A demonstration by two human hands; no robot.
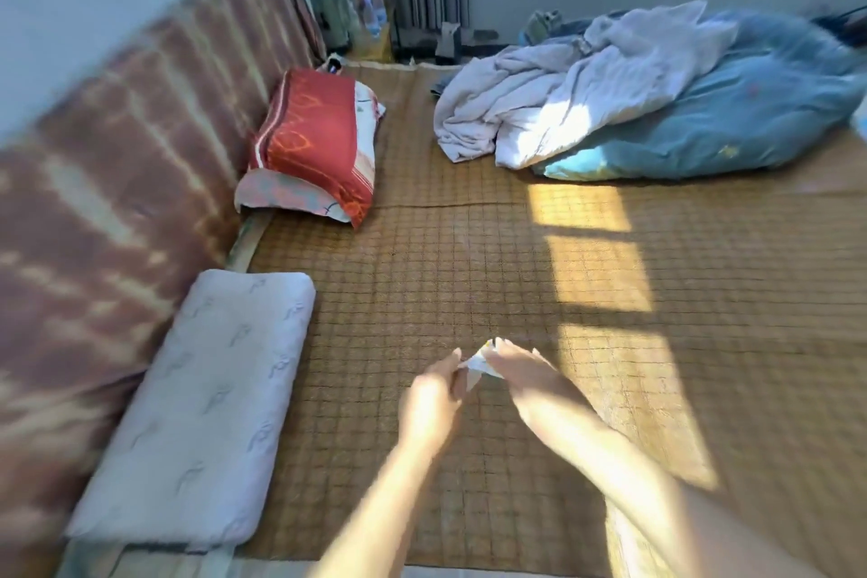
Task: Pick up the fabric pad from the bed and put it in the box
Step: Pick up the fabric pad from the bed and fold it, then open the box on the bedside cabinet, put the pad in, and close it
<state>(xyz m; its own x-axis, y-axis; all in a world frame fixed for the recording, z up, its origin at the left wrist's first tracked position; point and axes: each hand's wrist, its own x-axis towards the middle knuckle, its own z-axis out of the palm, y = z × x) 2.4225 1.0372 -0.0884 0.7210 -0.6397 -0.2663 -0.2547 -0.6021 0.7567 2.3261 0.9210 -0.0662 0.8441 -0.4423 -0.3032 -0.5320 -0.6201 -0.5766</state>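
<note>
A small white fabric pad (479,364) with a bit of yellow on it is pinched between both my hands, just above the woven brown mat (469,258) that covers the bed. My left hand (434,399) grips its left edge with thumb and fingers. My right hand (525,378) holds its right side, and the fingers hide most of the pad. The frame is blurred by motion. No box is in view.
A white pillow (206,404) lies at the left edge of the bed, a red patterned pillow (314,141) behind it. A crumpled white sheet (553,94) and blue quilt (732,122) lie at the back right. A brown striped headboard cushion (117,183) runs along the left.
</note>
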